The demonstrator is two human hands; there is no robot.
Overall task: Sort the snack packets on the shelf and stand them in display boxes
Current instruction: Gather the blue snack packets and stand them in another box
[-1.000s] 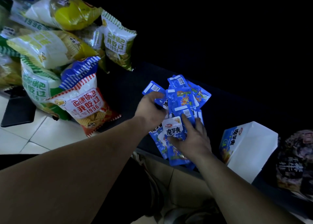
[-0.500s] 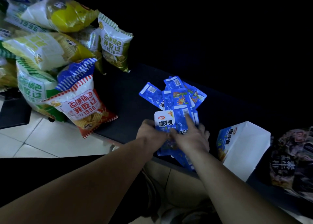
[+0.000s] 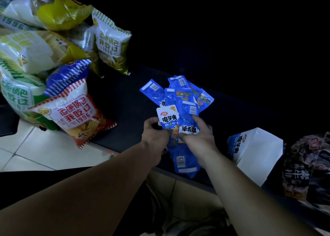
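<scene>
Several small blue snack packets (image 3: 180, 96) lie in a loose heap on the dark shelf (image 3: 125, 110). My left hand (image 3: 154, 134) grips one blue-and-white packet (image 3: 168, 119) and holds it upright at the heap's near side. My right hand (image 3: 200, 137) holds more blue packets (image 3: 189, 129) right beside it, fingers curled over them. Further packets (image 3: 184, 161) hang over the shelf's front edge below my hands. A blue-and-white display box (image 3: 257, 151) lies on its side to the right, its inside hidden.
Large chip bags (image 3: 76, 116) in red, green and yellow are stacked at the left end of the shelf. A dark patterned bag (image 3: 307, 166) sits at the far right. White floor tiles (image 3: 35, 151) show below the shelf edge.
My left hand came back from the heap's left side to its near edge and lifted a blue-and-white packet upright. My right hand closed in beside it.
</scene>
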